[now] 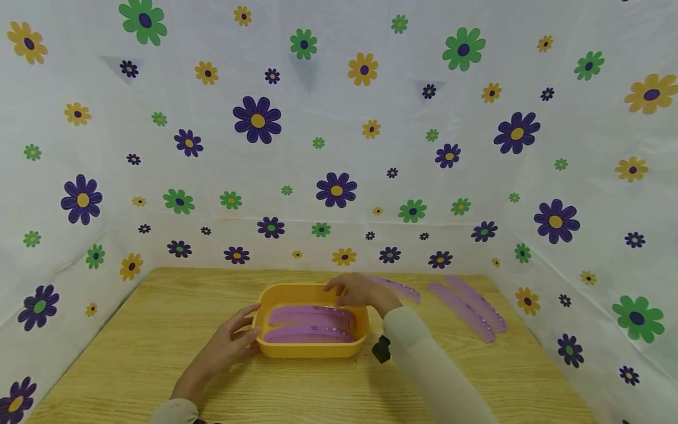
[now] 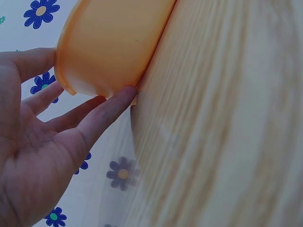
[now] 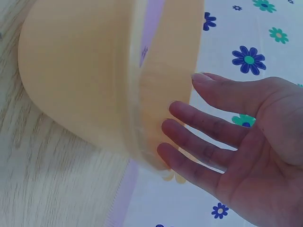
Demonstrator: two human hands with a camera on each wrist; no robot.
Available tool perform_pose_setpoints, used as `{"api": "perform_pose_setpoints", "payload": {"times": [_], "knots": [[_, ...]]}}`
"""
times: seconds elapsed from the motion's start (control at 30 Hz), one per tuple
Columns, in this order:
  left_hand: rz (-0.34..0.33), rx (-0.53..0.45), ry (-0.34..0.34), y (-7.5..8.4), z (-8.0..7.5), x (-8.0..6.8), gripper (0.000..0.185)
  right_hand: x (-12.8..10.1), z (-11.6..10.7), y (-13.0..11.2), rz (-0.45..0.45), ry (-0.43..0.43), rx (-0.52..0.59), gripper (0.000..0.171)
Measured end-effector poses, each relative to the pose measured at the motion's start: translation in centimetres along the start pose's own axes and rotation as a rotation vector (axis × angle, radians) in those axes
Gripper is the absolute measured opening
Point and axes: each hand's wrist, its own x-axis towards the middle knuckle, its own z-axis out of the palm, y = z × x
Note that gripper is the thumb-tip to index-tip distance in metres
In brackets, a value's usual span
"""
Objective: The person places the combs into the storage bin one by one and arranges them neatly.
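A yellow plastic basin (image 1: 309, 351) stands on the table with two purple combs lying in it, a back comb (image 1: 309, 316) and a front comb (image 1: 309, 335). At the basin's left end, my left hand (image 1: 233, 335) touches the outer wall. In the left wrist view its fingers (image 2: 109, 111) are fairly straight against the basin (image 2: 113, 47). My right hand (image 1: 357, 290) hovers over the basin's back right corner. Its spread, lightly bent fingers (image 3: 208, 124) hold nothing and overlap the inner wall in the right wrist view.
To the right on the wooden table (image 1: 169, 318) lie two more purple combs, a left one (image 1: 463, 312) and a right one (image 1: 479, 303). Another comb (image 1: 397, 287) lies behind the right hand, partly hidden. A flower-patterned white sheet (image 1: 339, 147) surrounds the table's back and sides.
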Motion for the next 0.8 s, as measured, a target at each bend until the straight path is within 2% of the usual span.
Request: {"api": "perform_pose_setpoints", "payload": {"times": [0.2, 0.53, 0.8], "knots": [[-0.010, 0.001, 0.007, 0.1, 0.1, 0.0, 0.064, -0.5, -0.6, 0.6, -0.035, 0.030, 0.015, 0.037], [-0.032, -0.004, 0.006, 0.1, 0.0, 0.1, 0.065, -1.2, -1.4, 2.3, -0.022, 0.104, 0.049, 0.037], [-0.028, -0.004, 0.012, 0.1, 0.1, 0.0, 0.064, -2.3, -2.2, 3.7, -0.034, 0.106, 0.050, 0.037]]}}
